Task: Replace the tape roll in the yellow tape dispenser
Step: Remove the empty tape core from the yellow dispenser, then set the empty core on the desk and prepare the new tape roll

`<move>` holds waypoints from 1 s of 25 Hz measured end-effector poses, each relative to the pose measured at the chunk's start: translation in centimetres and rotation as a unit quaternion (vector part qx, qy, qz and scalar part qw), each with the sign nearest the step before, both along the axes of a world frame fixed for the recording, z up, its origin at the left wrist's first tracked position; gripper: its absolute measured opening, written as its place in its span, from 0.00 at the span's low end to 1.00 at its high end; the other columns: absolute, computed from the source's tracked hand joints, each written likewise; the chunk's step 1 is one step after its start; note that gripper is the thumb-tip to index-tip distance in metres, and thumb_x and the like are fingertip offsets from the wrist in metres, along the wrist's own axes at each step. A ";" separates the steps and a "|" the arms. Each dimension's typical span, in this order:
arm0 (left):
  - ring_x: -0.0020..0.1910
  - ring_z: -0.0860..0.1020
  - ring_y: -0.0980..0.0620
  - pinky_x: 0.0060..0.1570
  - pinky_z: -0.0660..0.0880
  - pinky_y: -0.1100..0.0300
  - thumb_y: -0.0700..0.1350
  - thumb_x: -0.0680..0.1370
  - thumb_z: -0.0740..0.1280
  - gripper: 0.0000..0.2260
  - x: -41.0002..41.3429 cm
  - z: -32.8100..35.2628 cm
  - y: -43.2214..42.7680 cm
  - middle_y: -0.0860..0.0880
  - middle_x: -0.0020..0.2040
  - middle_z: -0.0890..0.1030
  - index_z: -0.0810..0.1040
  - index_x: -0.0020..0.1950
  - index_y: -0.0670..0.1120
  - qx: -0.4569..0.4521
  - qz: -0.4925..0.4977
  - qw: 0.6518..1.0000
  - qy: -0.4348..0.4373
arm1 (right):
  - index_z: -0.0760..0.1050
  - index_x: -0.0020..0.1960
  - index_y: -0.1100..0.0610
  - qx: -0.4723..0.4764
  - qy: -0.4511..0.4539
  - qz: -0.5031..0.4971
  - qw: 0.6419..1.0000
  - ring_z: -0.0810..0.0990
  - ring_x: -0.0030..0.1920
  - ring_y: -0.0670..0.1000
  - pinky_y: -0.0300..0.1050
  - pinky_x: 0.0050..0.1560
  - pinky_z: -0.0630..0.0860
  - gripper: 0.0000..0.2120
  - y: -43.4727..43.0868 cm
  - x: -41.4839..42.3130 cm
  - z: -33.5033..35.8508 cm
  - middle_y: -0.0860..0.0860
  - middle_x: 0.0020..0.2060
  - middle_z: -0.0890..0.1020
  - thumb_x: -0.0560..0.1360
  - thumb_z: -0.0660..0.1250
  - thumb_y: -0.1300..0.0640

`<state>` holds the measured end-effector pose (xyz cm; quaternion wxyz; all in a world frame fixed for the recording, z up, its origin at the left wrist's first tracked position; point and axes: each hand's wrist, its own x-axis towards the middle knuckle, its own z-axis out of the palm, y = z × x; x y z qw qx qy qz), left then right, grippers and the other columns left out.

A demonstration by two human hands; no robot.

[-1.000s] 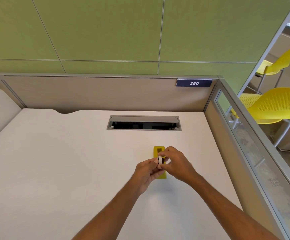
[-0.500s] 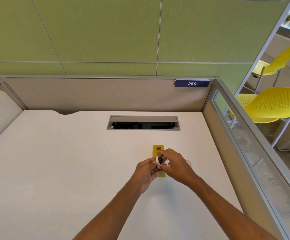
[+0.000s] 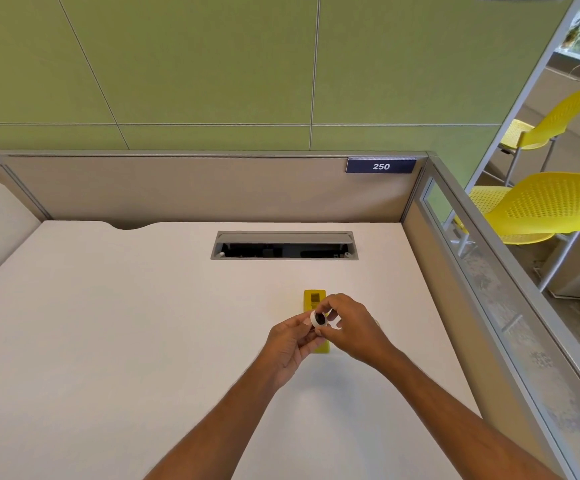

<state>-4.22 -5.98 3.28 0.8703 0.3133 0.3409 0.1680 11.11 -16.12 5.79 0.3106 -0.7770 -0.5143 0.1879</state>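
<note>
The yellow tape dispenser [image 3: 314,297] lies on the white desk [image 3: 143,323], its near half hidden under my hands. A small white tape roll [image 3: 319,319] with a dark core is held just above it. My left hand [image 3: 290,344] pinches the roll from the left and below. My right hand [image 3: 352,329] grips the roll from the right with thumb and fingertips. The roll's open side faces me.
A grey cable hatch [image 3: 284,245] is set into the desk behind the dispenser. Beige partition walls [image 3: 195,188] close the back and right sides, with a glass strip [image 3: 489,271] on the right. Yellow chairs [image 3: 538,206] stand beyond it.
The roll has turned in my fingers, its dark core now facing me, and it sits slightly higher above the dispenser. Both hands stay together over the dispenser.
</note>
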 end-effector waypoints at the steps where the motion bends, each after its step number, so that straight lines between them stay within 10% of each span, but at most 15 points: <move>1: 0.58 0.90 0.44 0.56 0.88 0.53 0.35 0.87 0.65 0.13 0.1 -0.1 0.1 0.37 0.65 0.88 0.84 0.68 0.38 0.004 0.000 1.000 0.007 | 0.76 0.56 0.40 -0.001 0.003 -0.001 1.000 0.80 0.54 0.39 0.35 0.47 0.78 0.14 0.0 0.1 0.0 0.38 0.52 0.80 0.75 0.78 0.49; 7: 0.53 0.89 0.44 0.50 0.89 0.55 0.32 0.86 0.63 0.14 0.5 -0.3 0.7 0.36 0.63 0.88 0.83 0.69 0.38 -0.005 0.031 0.999 0.021 | 0.78 0.70 0.42 0.013 0.014 -0.008 1.000 0.81 0.54 0.43 0.42 0.53 0.83 0.23 0.2 0.5 -0.3 0.43 0.57 0.79 0.77 0.77 0.53; 13: 0.66 0.85 0.33 0.51 0.89 0.53 0.28 0.83 0.68 0.13 0.7 -0.9 1.6 0.32 0.65 0.86 0.84 0.65 0.34 -0.039 0.055 0.997 0.034 | 0.85 0.66 0.52 0.000 0.031 -0.099 0.995 0.84 0.50 0.50 0.45 0.57 0.84 0.19 1.0 3.8 -0.8 0.51 0.60 0.83 0.75 0.80 0.61; 25: 0.62 0.88 0.38 0.53 0.89 0.54 0.27 0.81 0.70 0.14 1.3 -2.6 3.3 0.37 0.62 0.88 0.85 0.64 0.36 -0.045 0.034 0.997 0.043 | 0.82 0.69 0.56 -0.173 -0.049 -0.143 0.973 0.80 0.66 0.61 0.51 0.66 0.76 0.18 2.8 12.6 -3.6 0.61 0.62 0.79 0.80 0.74 0.62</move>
